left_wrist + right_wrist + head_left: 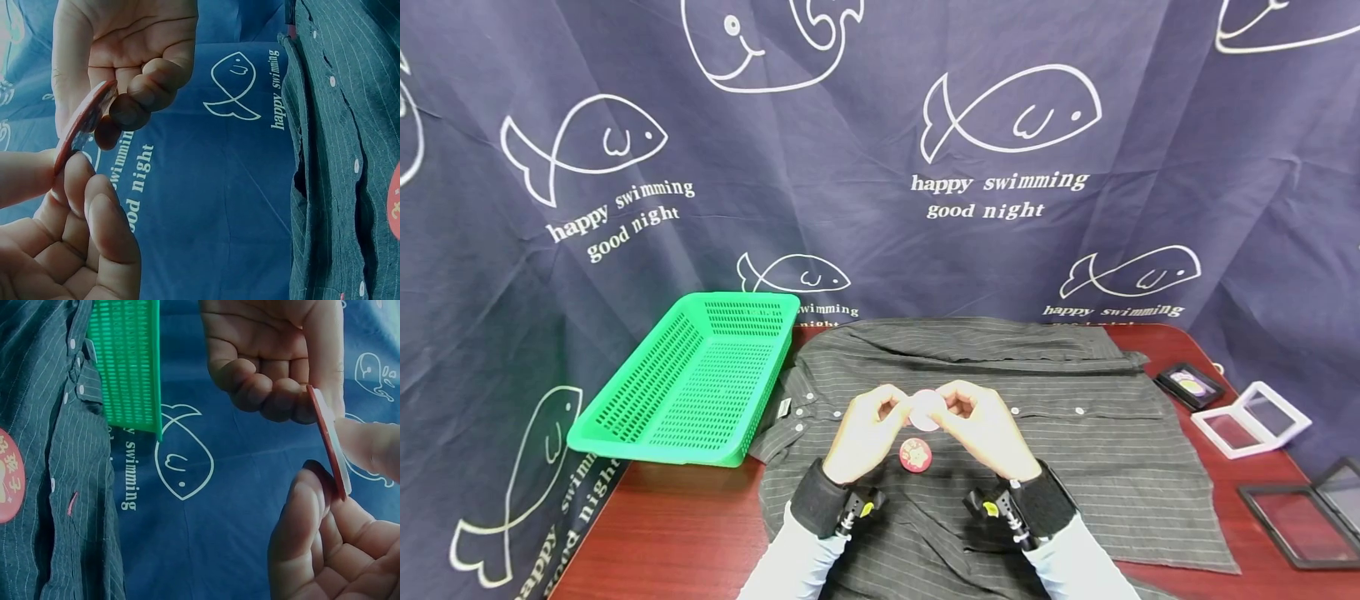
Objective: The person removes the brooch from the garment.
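Observation:
Both hands meet above a dark striped shirt [1075,450] spread on the table. My left hand [897,410] and right hand [957,408] pinch the rim of one round badge [925,408] between thumbs and fingertips, its white back towards me. In the wrist views the badge [84,125] [328,444] shows edge-on, with a red face and a pale back. A second red badge [915,454] [9,475] lies on the shirt just below the hands.
A green plastic basket [700,383] stands at the table's left, touching the shirt's edge. On the right are a small black box [1189,385] with a badge inside, an open white frame case [1251,419] and black frame cases [1307,508]. A fish-print cloth hangs behind.

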Motion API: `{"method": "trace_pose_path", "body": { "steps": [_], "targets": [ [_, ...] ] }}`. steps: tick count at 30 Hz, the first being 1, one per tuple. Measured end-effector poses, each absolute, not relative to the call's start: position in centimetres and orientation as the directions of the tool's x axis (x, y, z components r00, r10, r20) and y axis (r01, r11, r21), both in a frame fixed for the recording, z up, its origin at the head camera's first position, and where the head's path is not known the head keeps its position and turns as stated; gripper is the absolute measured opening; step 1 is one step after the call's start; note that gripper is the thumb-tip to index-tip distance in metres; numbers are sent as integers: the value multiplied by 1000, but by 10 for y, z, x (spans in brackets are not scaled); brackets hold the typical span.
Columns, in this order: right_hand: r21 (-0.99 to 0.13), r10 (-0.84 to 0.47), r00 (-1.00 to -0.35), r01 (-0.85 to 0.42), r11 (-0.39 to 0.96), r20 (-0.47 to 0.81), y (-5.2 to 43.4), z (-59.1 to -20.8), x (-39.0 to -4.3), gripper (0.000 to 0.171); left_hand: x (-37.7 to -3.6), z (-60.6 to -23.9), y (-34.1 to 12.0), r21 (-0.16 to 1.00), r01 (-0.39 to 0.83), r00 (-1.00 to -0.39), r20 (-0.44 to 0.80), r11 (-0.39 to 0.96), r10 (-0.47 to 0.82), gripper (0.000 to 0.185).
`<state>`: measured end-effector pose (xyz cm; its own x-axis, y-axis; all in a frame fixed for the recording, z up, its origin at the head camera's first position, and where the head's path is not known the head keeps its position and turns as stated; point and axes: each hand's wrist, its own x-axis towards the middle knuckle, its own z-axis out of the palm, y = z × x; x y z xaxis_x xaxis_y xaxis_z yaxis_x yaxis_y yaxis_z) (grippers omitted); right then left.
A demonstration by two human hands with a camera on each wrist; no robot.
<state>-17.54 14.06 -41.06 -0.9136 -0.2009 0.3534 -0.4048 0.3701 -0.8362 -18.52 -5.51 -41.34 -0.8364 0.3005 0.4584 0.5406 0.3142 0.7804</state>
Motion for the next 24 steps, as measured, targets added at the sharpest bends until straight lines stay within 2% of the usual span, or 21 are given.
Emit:
{"method": "trace_pose_path", "body": {
  "steps": [16, 24],
  "targets": [
    [-850, -112, -903, -429, 306, 416, 150, -400, -170, 18, -184, -413, -57, 802, 514, -850, 432, 303, 301, 16],
    [-762, -88, -841, -523, 382, 534, 156, -397, -167, 17, -183, -408, -58, 817, 496, -860, 414, 294, 298, 16]
  ]
}}
